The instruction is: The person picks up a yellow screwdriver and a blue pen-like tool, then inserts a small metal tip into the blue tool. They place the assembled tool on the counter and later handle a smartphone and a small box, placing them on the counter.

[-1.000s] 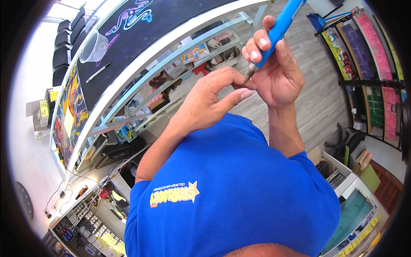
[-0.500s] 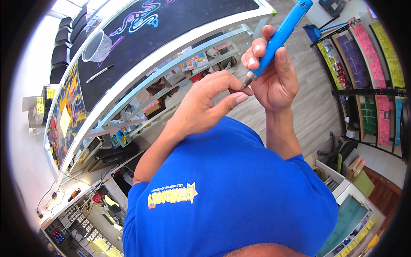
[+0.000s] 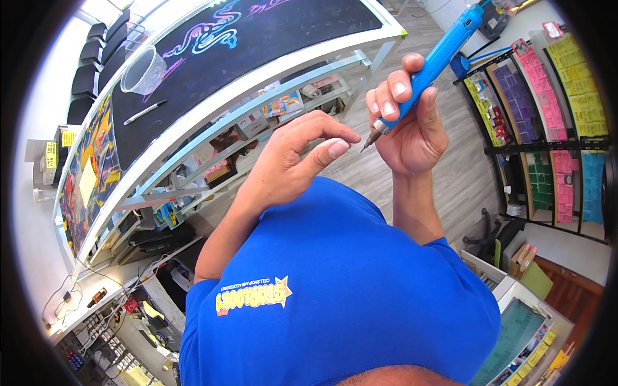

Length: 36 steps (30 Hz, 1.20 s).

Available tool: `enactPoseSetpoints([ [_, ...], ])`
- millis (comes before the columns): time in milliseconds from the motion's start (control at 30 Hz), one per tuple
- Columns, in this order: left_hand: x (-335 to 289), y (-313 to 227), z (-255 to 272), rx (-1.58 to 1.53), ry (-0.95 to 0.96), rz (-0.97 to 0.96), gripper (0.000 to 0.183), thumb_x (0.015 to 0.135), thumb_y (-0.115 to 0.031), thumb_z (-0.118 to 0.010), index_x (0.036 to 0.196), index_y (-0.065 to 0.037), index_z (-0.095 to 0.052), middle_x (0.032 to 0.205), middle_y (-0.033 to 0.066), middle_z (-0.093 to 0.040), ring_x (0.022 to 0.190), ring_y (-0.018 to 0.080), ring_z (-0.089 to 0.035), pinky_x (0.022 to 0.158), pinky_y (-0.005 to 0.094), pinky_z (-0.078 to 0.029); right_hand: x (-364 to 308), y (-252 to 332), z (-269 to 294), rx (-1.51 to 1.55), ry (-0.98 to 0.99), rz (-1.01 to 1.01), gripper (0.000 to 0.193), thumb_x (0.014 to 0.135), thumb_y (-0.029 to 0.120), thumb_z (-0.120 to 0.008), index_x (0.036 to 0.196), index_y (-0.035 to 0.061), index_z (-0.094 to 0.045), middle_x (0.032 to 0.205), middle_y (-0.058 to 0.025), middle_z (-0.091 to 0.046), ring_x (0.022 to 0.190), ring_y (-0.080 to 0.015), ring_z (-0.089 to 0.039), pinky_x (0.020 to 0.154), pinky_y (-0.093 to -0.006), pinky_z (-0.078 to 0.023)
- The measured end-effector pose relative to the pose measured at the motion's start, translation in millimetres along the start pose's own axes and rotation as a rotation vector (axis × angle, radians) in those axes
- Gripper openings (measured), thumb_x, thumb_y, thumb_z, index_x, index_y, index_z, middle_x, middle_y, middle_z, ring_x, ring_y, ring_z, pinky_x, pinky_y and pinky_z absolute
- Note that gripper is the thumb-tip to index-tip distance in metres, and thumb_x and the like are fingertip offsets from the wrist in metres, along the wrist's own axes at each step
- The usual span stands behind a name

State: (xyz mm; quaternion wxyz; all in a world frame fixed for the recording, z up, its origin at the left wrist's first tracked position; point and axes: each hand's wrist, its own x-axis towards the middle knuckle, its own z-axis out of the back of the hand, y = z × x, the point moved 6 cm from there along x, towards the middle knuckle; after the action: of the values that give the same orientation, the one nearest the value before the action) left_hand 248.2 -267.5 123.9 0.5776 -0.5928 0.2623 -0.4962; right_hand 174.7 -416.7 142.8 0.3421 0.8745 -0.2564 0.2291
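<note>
My right hand [image 3: 415, 128] is closed round a blue pen-shaped power tool [image 3: 428, 74], held at a slant. The tool's metal collar and narrow tip [image 3: 371, 138] point down to the left, and a blue cord or strap comes off its upper end. Just left of that tip is my left hand [image 3: 299, 154], its thumb and forefinger brought together and its other fingers curled. A small space separates the forefinger from the tip. Whether anything small sits between the thumb and forefinger cannot be made out. Both hands are raised in front of my blue shirt [image 3: 347, 276].
A white-framed table [image 3: 270, 67] with a black mat carries a clear plastic cup [image 3: 143, 69] and a pen [image 3: 145, 112]. Shelves of goods run beneath it. Racks with coloured cards [image 3: 541, 122] stand at the right. A cluttered workbench [image 3: 116, 347] with cables is at lower left.
My left hand's thumb and forefinger have come away from the tool's tip and drawn left. The right hand still grips the tool, its tip now bare. The whole view has shifted slightly.
</note>
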Motion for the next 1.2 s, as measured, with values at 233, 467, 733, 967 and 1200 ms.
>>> enactPoseSetpoints([
  [233,0,1,-3,0.008,0.008,0.026,0.027,0.104,-0.028,-0.065,0.113,-0.004,-0.074,0.107,0.0109,-0.071,0.107,0.0251,-0.067,0.097,0.0382,-0.05,-1,-1,7,0.034,-0.013,0.016,0.045,0.112,0.032,-0.05,0.148,0.0036,-0.046,0.113,-0.013,-0.067,0.097,-0.0211,-0.066,0.089,-0.0367,-0.053],
  [467,4,1,-5,0.01,0.029,0.012,0.023,0.102,-0.024,-0.069,0.111,-0.003,-0.073,0.106,0.0112,-0.07,0.106,0.0259,-0.067,0.097,0.0381,-0.05,0,-7,9,0.028,-0.028,0.023,0.046,0.112,0.033,-0.051,0.147,0.0031,-0.047,0.112,-0.0142,-0.067,0.099,-0.0238,-0.067,0.09,-0.0375,-0.056],
  [733,-6,3,14,0.027,0.006,0.047,0.023,0.103,-0.023,-0.067,0.111,-0.003,-0.073,0.105,0.0113,-0.07,0.104,0.0256,-0.067,0.096,0.0378,-0.05,6,-28,5,0.125,0.014,-0.039,0.043,0.114,0.029,-0.043,0.148,0.0031,-0.047,0.116,-0.0159,-0.067,0.106,-0.0268,-0.067,0.095,-0.039,-0.056],
  [967,-45,26,76,-0.071,-0.17,0.123,0.026,0.105,-0.024,-0.064,0.114,-0.002,-0.074,0.106,0.0088,-0.071,0.104,0.0188,-0.067,0.095,0.0344,-0.051,22,-67,-5,0.253,0.041,-0.104,0.042,0.114,0.029,-0.042,0.148,0.0055,-0.047,0.122,-0.0155,-0.065,0.108,-0.028,-0.067,0.099,-0.0423,-0.054],
  [1200,-96,41,166,-0.129,-0.37,0.124,0.03,0.109,-0.027,-0.057,0.113,-0.001,-0.073,0.109,0.0078,-0.071,0.105,0.0166,-0.068,0.096,0.0327,-0.05,53,-114,-38,0.216,0.015,-0.135,0.049,0.113,0.032,-0.048,0.155,0.0077,-0.041,0.11,-0.0043,-0.061,0.093,-0.016,-0.054,0.086,-0.0334,-0.044],
])
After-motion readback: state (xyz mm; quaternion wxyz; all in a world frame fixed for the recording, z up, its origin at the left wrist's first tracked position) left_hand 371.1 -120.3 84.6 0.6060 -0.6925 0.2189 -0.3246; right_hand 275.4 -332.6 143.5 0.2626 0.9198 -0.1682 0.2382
